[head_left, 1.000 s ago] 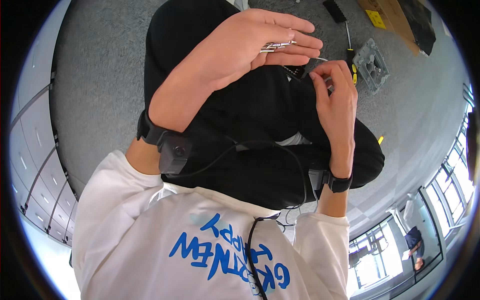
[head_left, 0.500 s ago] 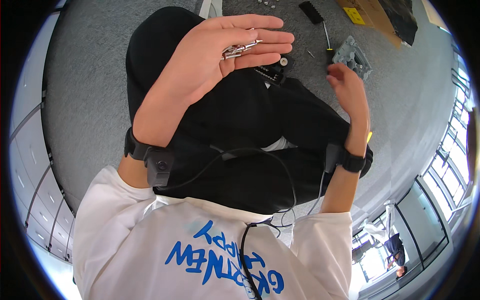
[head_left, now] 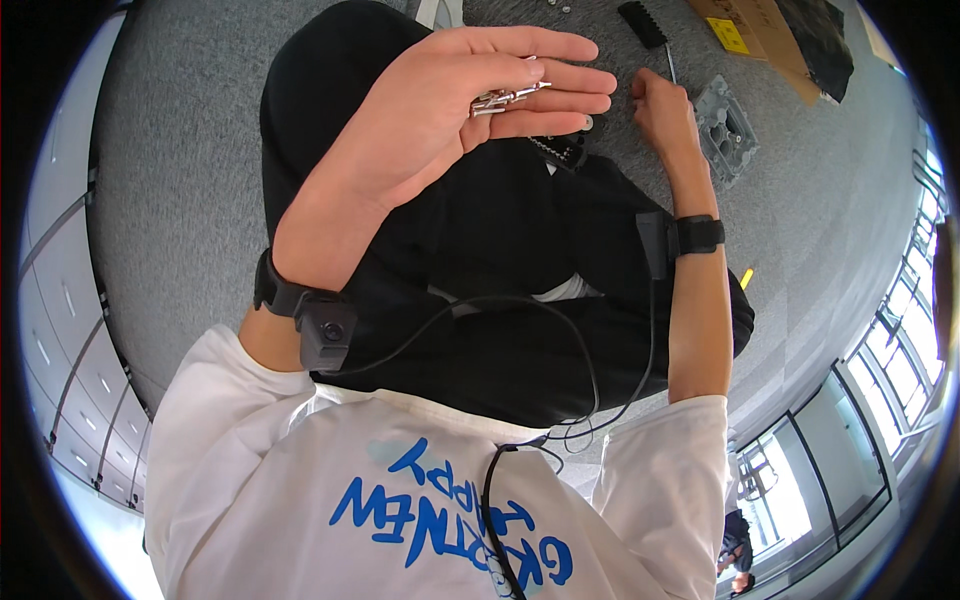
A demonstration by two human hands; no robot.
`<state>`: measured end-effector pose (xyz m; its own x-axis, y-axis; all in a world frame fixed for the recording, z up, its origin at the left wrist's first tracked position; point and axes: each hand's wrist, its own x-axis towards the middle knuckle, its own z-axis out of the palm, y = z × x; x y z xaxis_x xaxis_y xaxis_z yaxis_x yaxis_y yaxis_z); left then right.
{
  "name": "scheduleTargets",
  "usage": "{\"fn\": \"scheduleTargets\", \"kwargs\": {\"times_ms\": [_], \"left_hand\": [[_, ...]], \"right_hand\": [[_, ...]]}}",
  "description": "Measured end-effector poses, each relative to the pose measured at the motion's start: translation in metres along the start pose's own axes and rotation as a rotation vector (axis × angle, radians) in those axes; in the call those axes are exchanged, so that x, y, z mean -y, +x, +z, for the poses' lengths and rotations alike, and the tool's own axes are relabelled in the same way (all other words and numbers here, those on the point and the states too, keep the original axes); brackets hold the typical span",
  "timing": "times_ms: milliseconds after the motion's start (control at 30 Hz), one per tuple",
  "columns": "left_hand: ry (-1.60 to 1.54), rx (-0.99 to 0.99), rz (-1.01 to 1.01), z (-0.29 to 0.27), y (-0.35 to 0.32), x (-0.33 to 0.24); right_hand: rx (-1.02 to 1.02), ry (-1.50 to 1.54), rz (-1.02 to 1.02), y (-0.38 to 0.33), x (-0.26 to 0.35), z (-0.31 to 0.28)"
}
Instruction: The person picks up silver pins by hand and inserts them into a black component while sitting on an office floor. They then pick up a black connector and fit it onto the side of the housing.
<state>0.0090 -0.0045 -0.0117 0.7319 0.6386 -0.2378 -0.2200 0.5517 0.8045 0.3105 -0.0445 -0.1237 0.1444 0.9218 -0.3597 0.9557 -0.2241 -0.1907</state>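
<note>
My left hand (head_left: 420,110) is held palm up over my legs, its fingers stretched out. Under its thumb lie several slim silver screws (head_left: 507,98). Beyond my right knee, my right hand (head_left: 668,122) reaches down to the carpet, thumb and fingertips pressed together; whatever is between them is too small to make out. Close by that hand shows the metal shaft of a screwdriver (head_left: 671,66), its handle hidden behind the hand. A grey molded housing (head_left: 727,130) sits just right of the hand. Partly covered by my left fingers is a black case with small bits (head_left: 560,150).
A black ridged strip (head_left: 641,24) lies at the screwdriver's far end. Farther right stands an open cardboard box (head_left: 752,30) with a yellow label. Cables (head_left: 520,298) hang across my lap between wrist-worn devices. White cabinets (head_left: 65,300) line the left side.
My right hand has moved forward and left, off the screwdriver's handle side to the spot where a small screw lay on the carpet. My left hand keeps its screws.
</note>
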Motion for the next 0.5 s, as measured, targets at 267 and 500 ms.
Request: {"fn": "scheduleTargets", "kwargs": {"times_ms": [267,500], "left_hand": [[0.020,-0.019,-0.001,-0.001,-0.001,0.004],[-0.351,0.046,-0.122,-0.007,-0.004,-0.006]], "right_hand": [[-0.013,0.311,0.134,-0.034,0.037,-0.047],[-0.274,0.727,0.076,-0.102,0.096,-0.043]]}}
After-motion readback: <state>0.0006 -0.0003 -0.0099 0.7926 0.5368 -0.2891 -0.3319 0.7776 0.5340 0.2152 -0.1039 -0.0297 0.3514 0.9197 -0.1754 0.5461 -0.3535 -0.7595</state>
